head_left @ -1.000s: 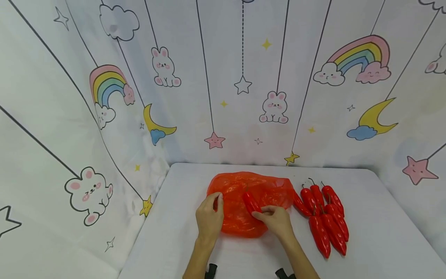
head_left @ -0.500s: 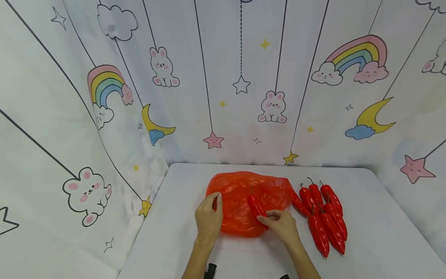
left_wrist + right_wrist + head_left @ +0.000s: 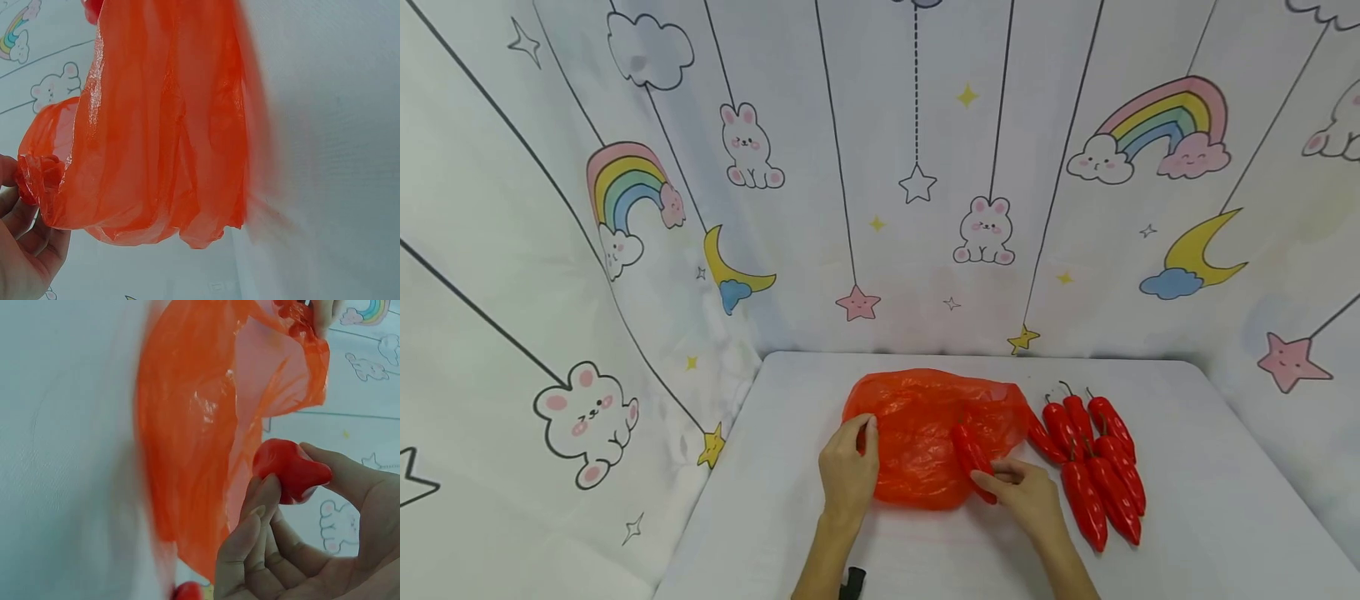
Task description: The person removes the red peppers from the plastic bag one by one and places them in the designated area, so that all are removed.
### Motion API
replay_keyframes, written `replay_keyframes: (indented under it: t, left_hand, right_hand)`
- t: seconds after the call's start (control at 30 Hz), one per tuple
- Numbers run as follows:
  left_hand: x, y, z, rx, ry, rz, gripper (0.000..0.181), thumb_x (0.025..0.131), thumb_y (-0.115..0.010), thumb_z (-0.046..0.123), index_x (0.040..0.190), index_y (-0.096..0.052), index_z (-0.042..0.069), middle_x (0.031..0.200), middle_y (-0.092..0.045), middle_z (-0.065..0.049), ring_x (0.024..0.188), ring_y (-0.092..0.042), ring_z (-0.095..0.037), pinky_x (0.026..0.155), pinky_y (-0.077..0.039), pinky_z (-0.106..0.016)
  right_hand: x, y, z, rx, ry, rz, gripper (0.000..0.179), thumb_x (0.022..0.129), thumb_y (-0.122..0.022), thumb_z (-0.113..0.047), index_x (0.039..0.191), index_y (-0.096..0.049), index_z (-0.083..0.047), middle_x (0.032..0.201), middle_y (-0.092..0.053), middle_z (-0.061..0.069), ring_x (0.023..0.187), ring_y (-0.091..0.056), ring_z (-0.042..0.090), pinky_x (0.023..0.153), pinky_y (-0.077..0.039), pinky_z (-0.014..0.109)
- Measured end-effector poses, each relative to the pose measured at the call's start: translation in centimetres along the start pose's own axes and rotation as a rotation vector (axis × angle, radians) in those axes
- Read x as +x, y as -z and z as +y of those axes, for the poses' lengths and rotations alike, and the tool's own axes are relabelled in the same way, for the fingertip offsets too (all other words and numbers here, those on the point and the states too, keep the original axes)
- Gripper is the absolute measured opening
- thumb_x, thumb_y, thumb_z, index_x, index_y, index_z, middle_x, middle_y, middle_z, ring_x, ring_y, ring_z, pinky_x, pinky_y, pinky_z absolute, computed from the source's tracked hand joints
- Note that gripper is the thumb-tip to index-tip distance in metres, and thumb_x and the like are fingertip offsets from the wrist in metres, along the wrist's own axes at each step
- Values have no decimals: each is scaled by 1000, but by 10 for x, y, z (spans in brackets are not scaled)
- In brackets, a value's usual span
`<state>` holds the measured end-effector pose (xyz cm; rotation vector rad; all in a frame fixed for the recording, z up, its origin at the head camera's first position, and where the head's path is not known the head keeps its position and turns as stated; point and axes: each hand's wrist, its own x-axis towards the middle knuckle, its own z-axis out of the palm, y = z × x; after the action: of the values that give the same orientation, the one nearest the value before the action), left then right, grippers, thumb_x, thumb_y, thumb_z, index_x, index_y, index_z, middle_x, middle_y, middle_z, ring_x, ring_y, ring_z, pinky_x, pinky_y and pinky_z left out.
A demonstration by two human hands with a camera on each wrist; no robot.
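An orange-red translucent plastic bag (image 3: 913,442) sits on the white table, its mouth held up at the left by my left hand (image 3: 847,471). In the left wrist view the fingers and thumb pinch a gathered, crumpled part of the bag (image 3: 169,131). My right hand (image 3: 1028,497) pinches a glossy red chili pepper (image 3: 970,454) near its lower end, with the stem end pointing away over the bag's right side. The right wrist view shows that chili pepper (image 3: 290,469) between thumb and fingers, apart from the bag. What the bag contains is hidden.
Several red chili peppers (image 3: 1086,504) with green stems lie in a cluster right of the bag; one touches or nearly touches its edge. A white cloth (image 3: 925,275) printed with rabbits and stars hangs behind the table. A dark object (image 3: 853,583) shows at the front edge.
My right hand has moved right and toward me with the chili pepper, from over the bag's middle to its right side. The left hand keeps its grip on the bag.
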<state>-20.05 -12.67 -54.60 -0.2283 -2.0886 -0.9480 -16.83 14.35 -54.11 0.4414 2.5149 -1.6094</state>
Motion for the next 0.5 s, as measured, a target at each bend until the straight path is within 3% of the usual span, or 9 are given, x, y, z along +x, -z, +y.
replay_keyframes:
  t: [0.5]
  left_hand:
    - [0, -1, 2, 6, -8, 6, 13, 98, -74, 11, 107, -77, 2, 99, -78, -7, 87, -74, -19, 77, -64, -34]
  right_hand:
    - [-3, 23, 13, -32, 1, 83, 73, 80, -86, -55, 125, -71, -1, 101, -77, 10, 81, -69, 18, 71, -62, 33]
